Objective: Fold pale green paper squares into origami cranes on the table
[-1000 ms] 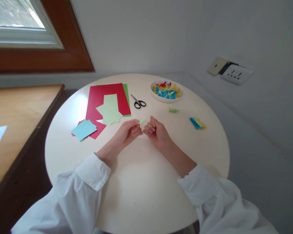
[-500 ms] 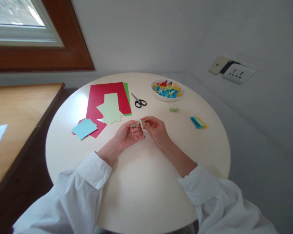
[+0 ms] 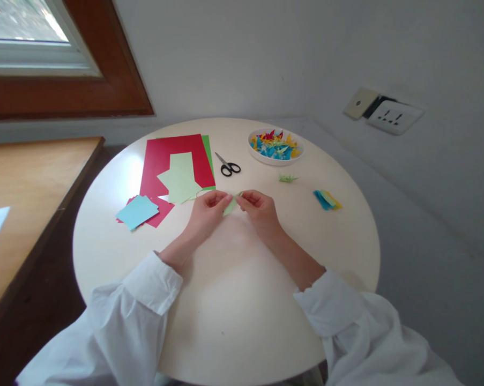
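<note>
A small piece of folded light green paper (image 3: 230,206) is held between my two hands above the middle of the round table. My left hand (image 3: 210,210) pinches it from the left, thumb on top and fingers curled. From the right, my right hand (image 3: 259,210) grips its upper right edge between thumb and fingertips. The fingers hide part of the paper, so its full shape cannot be made out. Just beyond my left hand lie light green sheets (image 3: 181,177) on a large red sheet (image 3: 155,155).
Black-handled scissors (image 3: 228,166) lie behind my hands. A white oval dish (image 3: 261,158) holds several colourful folded paper pieces. Small green folded pieces (image 3: 287,178) and a stack of blue and yellow papers (image 3: 326,200) lie right. Light blue squares (image 3: 138,212) lie left on the white table (image 3: 242,321).
My left hand has turned over from palm-up to knuckles-up. The green paper has tilted, so more of its face shows below the fingers. My right hand stays pinched on it.
</note>
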`<move>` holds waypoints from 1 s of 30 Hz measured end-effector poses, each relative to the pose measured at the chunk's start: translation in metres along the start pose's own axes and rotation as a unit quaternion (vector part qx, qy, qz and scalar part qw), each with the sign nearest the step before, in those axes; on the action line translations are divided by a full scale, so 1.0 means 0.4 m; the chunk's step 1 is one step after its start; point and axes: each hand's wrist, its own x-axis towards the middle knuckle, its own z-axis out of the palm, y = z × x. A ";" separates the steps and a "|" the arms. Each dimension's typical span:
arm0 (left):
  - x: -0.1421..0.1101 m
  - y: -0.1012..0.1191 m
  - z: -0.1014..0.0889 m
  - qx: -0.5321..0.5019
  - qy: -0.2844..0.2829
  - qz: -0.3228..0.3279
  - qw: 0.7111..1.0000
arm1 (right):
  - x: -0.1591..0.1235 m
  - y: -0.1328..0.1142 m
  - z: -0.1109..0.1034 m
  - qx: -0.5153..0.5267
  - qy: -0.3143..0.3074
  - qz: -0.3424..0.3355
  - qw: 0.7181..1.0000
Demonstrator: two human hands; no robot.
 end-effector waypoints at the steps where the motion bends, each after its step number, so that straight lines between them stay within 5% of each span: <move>1: 0.000 -0.001 0.000 0.028 0.006 0.018 0.999 | 0.000 0.000 0.001 -0.003 -0.001 0.005 1.000; 16: 0.002 -0.006 0.000 0.049 0.058 0.048 0.996 | -0.008 0.006 0.006 -0.018 -0.019 0.034 0.999; 30: -0.007 0.007 0.000 0.026 0.008 0.060 0.998 | -0.006 0.008 0.005 -0.045 -0.003 -0.002 0.999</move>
